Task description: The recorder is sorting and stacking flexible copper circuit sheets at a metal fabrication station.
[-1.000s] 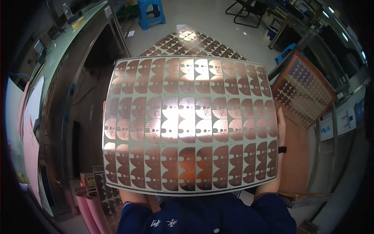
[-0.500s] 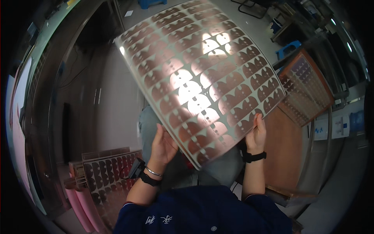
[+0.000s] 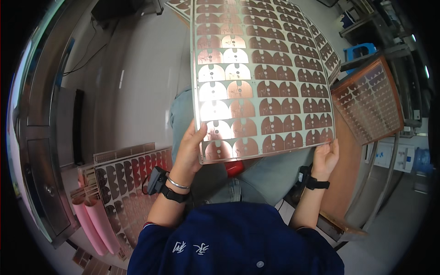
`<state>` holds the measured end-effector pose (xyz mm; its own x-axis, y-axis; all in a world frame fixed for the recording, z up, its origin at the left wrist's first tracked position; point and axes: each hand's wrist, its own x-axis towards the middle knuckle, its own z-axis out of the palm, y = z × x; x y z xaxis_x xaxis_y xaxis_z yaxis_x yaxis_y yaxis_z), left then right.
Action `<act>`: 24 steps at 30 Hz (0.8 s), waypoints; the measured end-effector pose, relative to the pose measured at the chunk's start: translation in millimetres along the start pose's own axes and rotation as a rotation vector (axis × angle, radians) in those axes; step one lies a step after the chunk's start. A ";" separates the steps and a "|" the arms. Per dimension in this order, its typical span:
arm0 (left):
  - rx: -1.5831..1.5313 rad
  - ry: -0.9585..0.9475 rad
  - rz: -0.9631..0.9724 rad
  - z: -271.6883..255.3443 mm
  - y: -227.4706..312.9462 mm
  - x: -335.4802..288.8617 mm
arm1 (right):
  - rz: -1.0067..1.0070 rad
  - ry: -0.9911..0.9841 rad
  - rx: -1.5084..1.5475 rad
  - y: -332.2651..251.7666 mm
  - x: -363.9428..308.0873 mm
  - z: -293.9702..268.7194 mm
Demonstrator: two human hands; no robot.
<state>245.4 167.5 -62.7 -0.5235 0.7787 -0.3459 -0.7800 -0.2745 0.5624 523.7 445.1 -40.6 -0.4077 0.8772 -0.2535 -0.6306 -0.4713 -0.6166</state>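
Observation:
A large circuit board panel (image 3: 272, 82), pale with rows of shiny copper half-round shapes, is held tilted in front of me above my lap. My left hand (image 3: 189, 149) grips its near left corner, thumb on the top face and the other fingers behind. My right hand (image 3: 325, 159) holds the near right corner, fingertips at the edge. Bright glare covers the left column of shapes. Partly hidden behind the panel, a stack of similar panels (image 3: 329, 57) shows at the right and far edges.
On the right, another patterned panel in an orange-brown frame (image 3: 366, 101) leans beside a brown board (image 3: 341, 183). Patterned panels (image 3: 133, 188) stand at the lower left, next to pink rolls (image 3: 96, 224). A metal cabinet (image 3: 43, 160) is on the left, a blue stool (image 3: 360, 51) far right.
The panel has turned from a slant to nearly square with me and shifted right, both hands still on it. The panels behind it have come into view.

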 end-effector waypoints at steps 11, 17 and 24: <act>0.696 0.329 0.192 -21.0 37.8 1.8 | 0.009 0.091 -0.407 -9.0 -9.5 51.3; 0.704 0.373 0.309 -16.5 35.2 2.8 | -0.045 0.028 -0.607 -8.7 -11.0 53.0; 0.904 0.422 0.400 -10.4 36.5 3.5 | -0.092 0.099 -0.653 -9.9 -23.8 71.7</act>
<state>211.5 154.3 -51.2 -0.8959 0.4191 -0.1476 -0.0737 0.1874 0.9795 492.3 422.3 25.0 -0.2893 0.9301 -0.2262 -0.1181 -0.2692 -0.9558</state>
